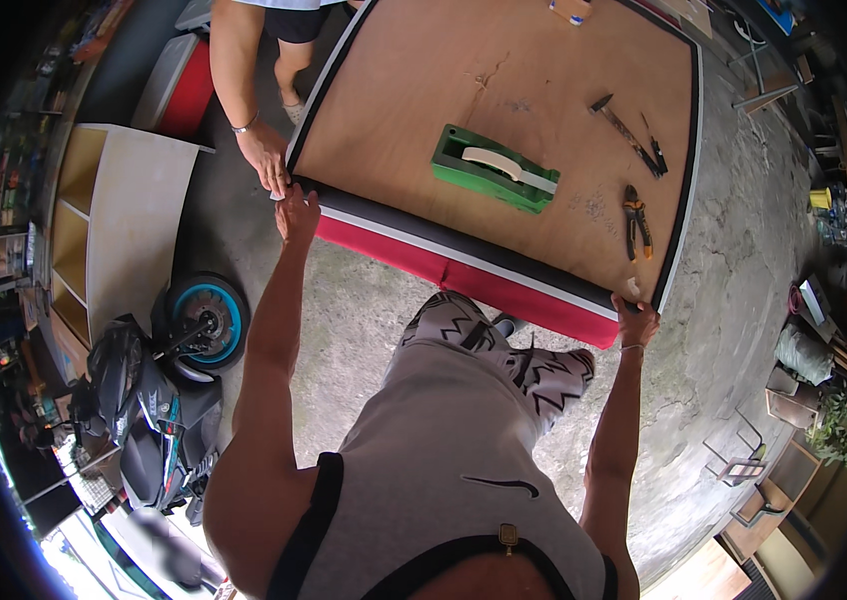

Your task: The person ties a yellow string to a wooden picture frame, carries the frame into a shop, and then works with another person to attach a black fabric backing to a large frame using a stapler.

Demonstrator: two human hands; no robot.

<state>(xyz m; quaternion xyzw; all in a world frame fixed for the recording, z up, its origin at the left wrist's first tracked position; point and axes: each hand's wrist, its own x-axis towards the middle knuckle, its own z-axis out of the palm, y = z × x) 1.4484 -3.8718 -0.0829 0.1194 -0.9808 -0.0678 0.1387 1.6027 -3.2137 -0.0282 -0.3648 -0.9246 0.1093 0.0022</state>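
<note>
Grasping the padded board (504, 90): left grip (297, 215) clenched on its near-left corner, right grip (636, 320) clenched on its near-right corner; co-worker's hand (266, 155) just beside left grip.

Tape dispenser (496, 168) is set mid-panel (414, 90); hammer (626, 128) and pliers (636, 220) lie to its right; scooter (159, 400) parked left.

We had a rough concrete floor (364, 300), a pale wooden shelf unit (114, 215) far left, a scooter (159, 400) near left.
</note>
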